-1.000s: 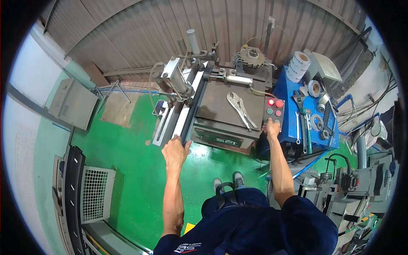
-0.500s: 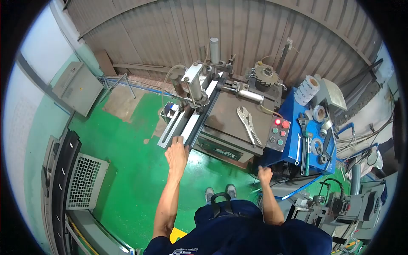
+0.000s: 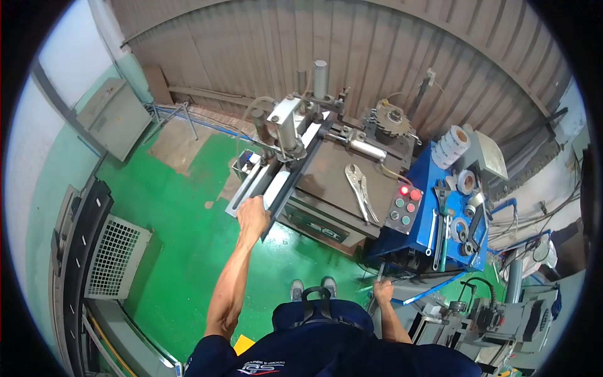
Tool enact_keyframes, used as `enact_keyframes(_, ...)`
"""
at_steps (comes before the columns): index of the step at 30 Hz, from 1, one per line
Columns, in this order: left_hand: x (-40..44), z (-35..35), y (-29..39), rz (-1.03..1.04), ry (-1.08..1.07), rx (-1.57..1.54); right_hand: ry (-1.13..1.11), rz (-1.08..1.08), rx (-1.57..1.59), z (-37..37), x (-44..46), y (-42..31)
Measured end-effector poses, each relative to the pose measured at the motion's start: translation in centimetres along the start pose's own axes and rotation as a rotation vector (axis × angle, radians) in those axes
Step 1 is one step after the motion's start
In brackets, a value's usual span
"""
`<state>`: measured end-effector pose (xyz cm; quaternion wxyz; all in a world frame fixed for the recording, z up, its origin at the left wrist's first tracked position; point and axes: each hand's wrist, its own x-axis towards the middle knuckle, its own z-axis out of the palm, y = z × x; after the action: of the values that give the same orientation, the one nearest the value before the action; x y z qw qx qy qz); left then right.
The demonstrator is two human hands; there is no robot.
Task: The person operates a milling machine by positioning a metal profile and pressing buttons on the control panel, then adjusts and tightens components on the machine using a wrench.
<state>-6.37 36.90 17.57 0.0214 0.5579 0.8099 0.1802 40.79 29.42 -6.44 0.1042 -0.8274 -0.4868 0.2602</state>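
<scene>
My left hand (image 3: 253, 217) is closed around the near end of a long white-faced profile (image 3: 274, 187), which lies in the clamping machine. A dark rail (image 3: 290, 188) runs along the profile's right side. Above the profile stands a metal pneumatic clamp (image 3: 286, 132) with upright cylinders. My right hand (image 3: 383, 290) is closed low beside the blue stand, with a thin rod-like piece showing just above the fist. What its fingers hold is hidden.
Locking pliers (image 3: 360, 191) lie on the machine table (image 3: 326, 182). The control box (image 3: 402, 206) shows a lit red lamp. Wrenches, tape rolls and a wrapped roll (image 3: 451, 146) sit on the blue stand (image 3: 417, 235). A toothed cutter (image 3: 392, 119) stands behind.
My right hand has moved down, away from the stand's edge. My left hand stays at the profile's near end. The whole view has shifted slightly.
</scene>
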Motion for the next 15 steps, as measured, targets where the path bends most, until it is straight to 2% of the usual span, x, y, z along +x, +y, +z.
enact_keyframes(2, -0.1, 0.2, -0.3, 0.014, -0.004, -0.001, -0.181, -0.008, -0.013, -0.5, -1.1, -1.5)
enact_keyframes(3, -0.2, 0.2, -0.3, 0.006, -0.009, -0.001, -0.399, -0.112, -0.106, -0.1, -0.4, -2.0)
enact_keyframes(4, -0.4, 0.0, 0.0, -0.005, -0.015, -0.005, -0.465, -0.168, -0.154, 0.2, -0.9, -3.5)
enact_keyframes(5, -0.7, -0.1, 0.2, -0.019, -0.009, -0.017, -0.545, -0.222, -0.096, 0.4, -1.3, -4.8)
enact_keyframes(6, -0.9, -0.3, 0.4, -0.022, -0.005, -0.045, -0.621, -0.152, 0.047, 2.5, -1.1, -5.8)
enact_keyframes(7, -0.9, -0.5, 0.4, -0.023, -0.001, -0.07, -0.685, -0.175, 0.134, 2.0, -2.4, -8.8)
enact_keyframes(10, -1.4, 0.0, 0.5, -0.06, 0.02, -0.094, -0.747, -0.51, 0.048, -0.1, -5.8, -18.8)
enact_keyframes(11, -1.5, -0.3, 0.3, -0.053, -0.056, -0.11, -0.799, -0.452, 0.136, -1.6, -7.7, -22.6)
enact_keyframes(12, -1.6, -0.2, -0.2, -0.005, -0.041, -0.137, -0.79, -0.443, 0.131, -2.5, -9.1, -25.5)
enact_keyframes(14, -1.1, -0.3, -0.4, -0.057, -0.087, -0.191, -0.68, -0.597, 0.203, -2.9, -10.9, -30.6)
enact_keyframes(15, -0.9, -0.7, -0.7, -0.031, -0.129, -0.213, -0.639, -0.591, 0.254, -2.5, -11.5, -32.4)
